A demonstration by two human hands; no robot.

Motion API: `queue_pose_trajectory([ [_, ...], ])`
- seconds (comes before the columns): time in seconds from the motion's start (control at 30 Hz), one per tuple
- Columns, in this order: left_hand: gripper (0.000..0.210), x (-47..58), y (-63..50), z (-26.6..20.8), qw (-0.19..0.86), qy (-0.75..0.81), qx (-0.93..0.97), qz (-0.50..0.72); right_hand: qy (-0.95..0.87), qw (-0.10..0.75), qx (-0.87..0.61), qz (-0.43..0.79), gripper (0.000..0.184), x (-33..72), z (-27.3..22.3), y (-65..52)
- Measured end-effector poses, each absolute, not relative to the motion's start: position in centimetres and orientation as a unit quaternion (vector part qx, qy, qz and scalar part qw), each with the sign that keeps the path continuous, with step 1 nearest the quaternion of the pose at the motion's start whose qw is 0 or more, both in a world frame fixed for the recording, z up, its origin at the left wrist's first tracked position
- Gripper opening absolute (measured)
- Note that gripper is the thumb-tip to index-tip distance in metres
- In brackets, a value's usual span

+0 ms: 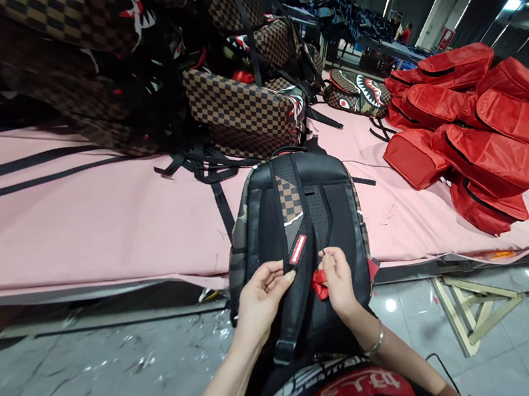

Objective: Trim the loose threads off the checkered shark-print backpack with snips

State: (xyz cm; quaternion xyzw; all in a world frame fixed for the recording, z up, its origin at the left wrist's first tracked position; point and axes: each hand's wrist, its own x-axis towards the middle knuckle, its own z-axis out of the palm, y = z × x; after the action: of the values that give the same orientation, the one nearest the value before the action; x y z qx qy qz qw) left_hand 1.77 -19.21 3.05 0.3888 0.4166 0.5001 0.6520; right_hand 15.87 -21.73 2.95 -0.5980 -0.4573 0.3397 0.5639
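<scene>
A black backpack (pixel 298 219) sits in the middle of the frame, low down. Its back side faces up, and its bottom part hangs over the near edge of a pink table (pixel 96 219). A black shoulder strap (pixel 298 246) with a brown checkered patch and a small red and white tag runs down the middle of it.

The left hand (pixel 261 296) is at the lower middle of the frame. Its fingers are curled and its thumb presses on the strap, so it is holding the strap by its edge. The right hand (pixel 338 280) is just beside it, to the right. Its fingertips are pinched together on something very small (too small to tell what it is). A red piece (pixel 319 283) peeks out right under that hand, touching it. There is a thin bracelet (pixel 376 343) on that wrist.

At the top middle and upper left of the frame there is a big heap of brown checkered backpacks (pixel 239 104) with shark mouths on them. At the right side lies a pile of red bags (pixel 475 122), well apart from the hands. The grey floor (pixel 98 388) fills the lower left.
</scene>
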Motion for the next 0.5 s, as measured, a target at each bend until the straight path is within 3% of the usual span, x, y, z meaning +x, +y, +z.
queue_pose_trajectory([
  [0.37,0.046,2.9,-16.6,-1.6,0.592,0.463,0.455,0.477,-0.341,0.549,-0.575,0.502,0.03,15.1,0.0,-18.1],
  [0.5,0.049,2.9,-16.2,-1.6,0.474,0.51,0.52,0.495,-0.351,0.552,-0.579,0.487,0.03,15.3,-0.4,-17.4],
])
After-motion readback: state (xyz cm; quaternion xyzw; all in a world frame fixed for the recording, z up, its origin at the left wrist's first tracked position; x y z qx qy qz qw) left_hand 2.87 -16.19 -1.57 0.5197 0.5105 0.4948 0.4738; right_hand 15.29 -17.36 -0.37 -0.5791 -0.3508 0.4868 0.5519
